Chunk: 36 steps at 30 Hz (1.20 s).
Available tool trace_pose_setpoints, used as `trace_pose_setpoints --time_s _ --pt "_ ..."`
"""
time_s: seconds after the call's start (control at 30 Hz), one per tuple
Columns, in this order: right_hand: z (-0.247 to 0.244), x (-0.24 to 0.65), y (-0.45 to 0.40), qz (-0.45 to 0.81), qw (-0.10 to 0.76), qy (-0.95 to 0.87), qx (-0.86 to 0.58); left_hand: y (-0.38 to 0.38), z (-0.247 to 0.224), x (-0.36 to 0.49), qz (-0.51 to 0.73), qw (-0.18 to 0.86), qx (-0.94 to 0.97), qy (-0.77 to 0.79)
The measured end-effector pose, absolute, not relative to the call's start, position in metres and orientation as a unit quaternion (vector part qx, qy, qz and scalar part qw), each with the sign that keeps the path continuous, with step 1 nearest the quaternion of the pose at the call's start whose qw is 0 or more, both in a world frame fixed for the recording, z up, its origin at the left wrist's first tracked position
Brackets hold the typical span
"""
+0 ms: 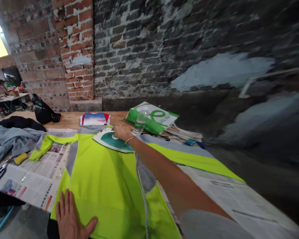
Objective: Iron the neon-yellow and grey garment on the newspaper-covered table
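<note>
A neon yellow and grey long-sleeved garment (102, 179) lies spread on the table, its sleeves stretched out to both sides. My right hand (123, 132) is wrapped round the handle of a white and green clothes iron (108, 141), which rests on the upper part of the garment with its tip to the left. A braided grey and white cord (141, 186) runs down over the cloth toward me. Low on the garment, near the table's front edge, my left hand (71, 217) lies flat with the fingers stretched out and holds nothing.
Newspaper (37, 179) covers the tabletop. Scissors (0, 171), a yellow sponge-like piece (21, 158) and grey cloth (15, 141) lie left. Behind stand a black bag (43, 111), folded clothing (95, 119), a clear bottle (141, 121) and a green-white bag (154, 116) before a brick wall.
</note>
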State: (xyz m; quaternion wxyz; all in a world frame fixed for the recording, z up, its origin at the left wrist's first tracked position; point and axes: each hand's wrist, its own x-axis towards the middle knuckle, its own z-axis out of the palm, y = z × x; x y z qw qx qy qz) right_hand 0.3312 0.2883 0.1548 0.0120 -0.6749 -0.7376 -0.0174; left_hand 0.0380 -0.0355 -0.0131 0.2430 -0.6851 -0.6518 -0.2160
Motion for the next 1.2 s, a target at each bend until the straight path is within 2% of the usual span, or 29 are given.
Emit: trace_pose_setpoints --time_s 0.27,0.63,0.77,0.93,1.2 --pt "0.162 0.325 0.275 -0.004 -0.004 -0.728 -0.686 -0.030 -0.024 0.044 -0.223 0.207 -0.660 -0.687" --pt "0.156 0.278 0.102 0.045 -0.062 -0.811 -0.580 -0.029 -0.016 0.049 -0.236 0.165 -0.653 -0.701" --pt "0.157 0.264 0.070 0.031 -0.077 -0.823 -0.562 -0.029 -0.015 0.051 -0.240 0.163 -0.653 -0.699" --pt "0.154 0.257 0.097 -0.017 -0.057 -0.819 -0.571 -0.031 -0.015 0.050 -0.235 0.186 -0.654 -0.695" --pt "0.150 0.268 0.211 -0.036 -0.004 -0.789 -0.613 -0.036 -0.006 0.048 -0.230 0.246 -0.675 -0.656"
